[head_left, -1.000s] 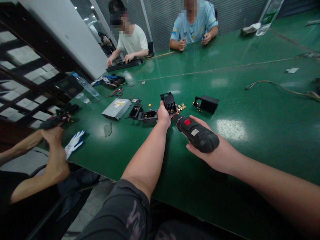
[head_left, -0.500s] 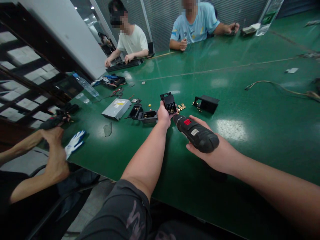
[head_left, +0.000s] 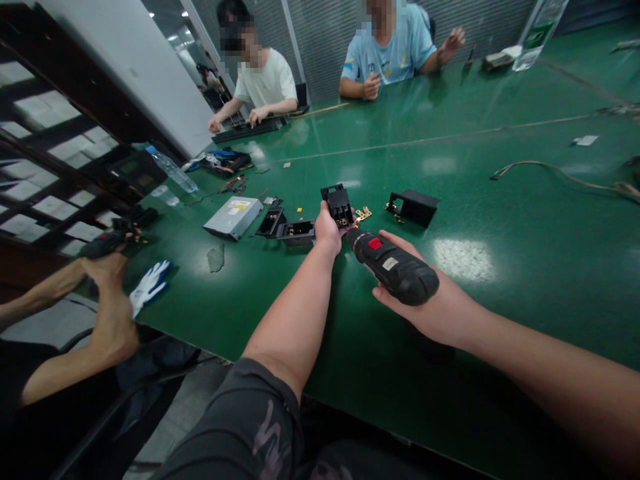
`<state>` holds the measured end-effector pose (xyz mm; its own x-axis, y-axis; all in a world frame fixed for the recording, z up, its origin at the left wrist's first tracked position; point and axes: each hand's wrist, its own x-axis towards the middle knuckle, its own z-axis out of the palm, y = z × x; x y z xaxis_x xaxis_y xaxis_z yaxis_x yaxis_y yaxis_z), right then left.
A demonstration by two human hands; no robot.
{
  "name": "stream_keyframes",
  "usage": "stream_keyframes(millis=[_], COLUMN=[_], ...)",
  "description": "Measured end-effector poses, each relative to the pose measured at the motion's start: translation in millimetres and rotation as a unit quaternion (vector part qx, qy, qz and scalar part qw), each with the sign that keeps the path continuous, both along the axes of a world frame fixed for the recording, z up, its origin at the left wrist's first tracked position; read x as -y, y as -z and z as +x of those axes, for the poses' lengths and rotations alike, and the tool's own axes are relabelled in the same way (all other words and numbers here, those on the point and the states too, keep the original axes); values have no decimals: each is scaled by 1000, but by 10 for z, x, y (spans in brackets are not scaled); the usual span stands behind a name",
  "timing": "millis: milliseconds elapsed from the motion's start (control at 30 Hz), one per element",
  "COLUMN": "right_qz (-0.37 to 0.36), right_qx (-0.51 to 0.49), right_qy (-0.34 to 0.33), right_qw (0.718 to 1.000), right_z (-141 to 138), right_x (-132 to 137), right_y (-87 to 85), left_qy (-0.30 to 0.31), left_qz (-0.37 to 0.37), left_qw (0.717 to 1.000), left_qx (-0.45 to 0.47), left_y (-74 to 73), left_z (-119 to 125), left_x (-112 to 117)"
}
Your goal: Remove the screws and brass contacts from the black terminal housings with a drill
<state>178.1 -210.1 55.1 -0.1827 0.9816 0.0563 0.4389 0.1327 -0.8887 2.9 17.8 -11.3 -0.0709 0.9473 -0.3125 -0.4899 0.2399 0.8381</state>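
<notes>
Aloft over the green counter [head_left: 500, 267], a black plastic housing [head_left: 339, 205].
Brass contacts [head_left: 343, 221] show in its open compartments; the left hand [head_left: 327, 230] grips its base, while the right hand [head_left: 420, 310] cradles a black cordless drill [head_left: 395, 265], nose just beside the housing.

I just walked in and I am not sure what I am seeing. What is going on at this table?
A person holds a black plastic housing in the left hand and a black cordless screwdriver in the right hand. Small brass pieces lie beside the housing on the green table. To the left, a co-worker's hand is at a similar black tool.
</notes>
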Motion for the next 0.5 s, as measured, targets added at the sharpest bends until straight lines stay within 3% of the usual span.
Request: stream_keyframes(millis=[500], right_qz=[6], right_qx=[0], right_qy=[2], right_qw=[1000], right_z=[8], right_x=[0], right_y=[0], left_qy=[3], left_qz=[7], left_qw=[1000], left_qx=[5], left_y=[-11], left_z=[4], left_x=[11])
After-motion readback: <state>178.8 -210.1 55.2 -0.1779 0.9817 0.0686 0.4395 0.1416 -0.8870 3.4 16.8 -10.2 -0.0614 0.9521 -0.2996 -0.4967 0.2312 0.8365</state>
